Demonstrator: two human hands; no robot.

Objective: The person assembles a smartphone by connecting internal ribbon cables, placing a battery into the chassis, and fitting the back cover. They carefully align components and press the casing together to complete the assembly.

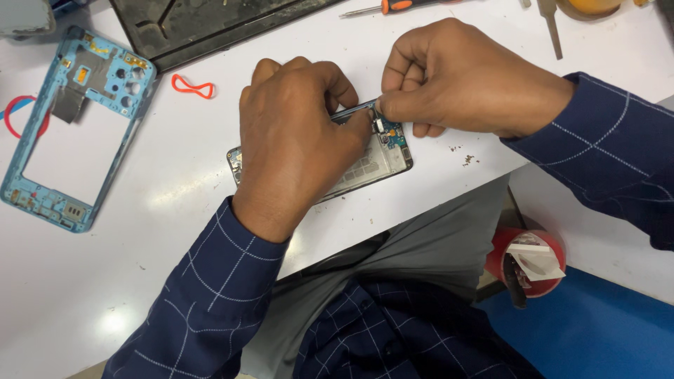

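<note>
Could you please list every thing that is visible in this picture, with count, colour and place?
opened phone: one, dark with exposed blue board, table centre, under both hands
phone frame: one, light blue, table left
rubber band: one, red-orange, left of the hands
red ring: one, red, far left edge, partly under the frame
dark tray: one, black, top centre
screwdriver: one, orange and black handle, top edge
metal tool: one, grey, top right
red bin: one, red, beside the table, lower right, with paper inside
table: one, white
left hand: one, pressing on the phone
right hand: one, pinching a small part at the phone's upper edge
</note>
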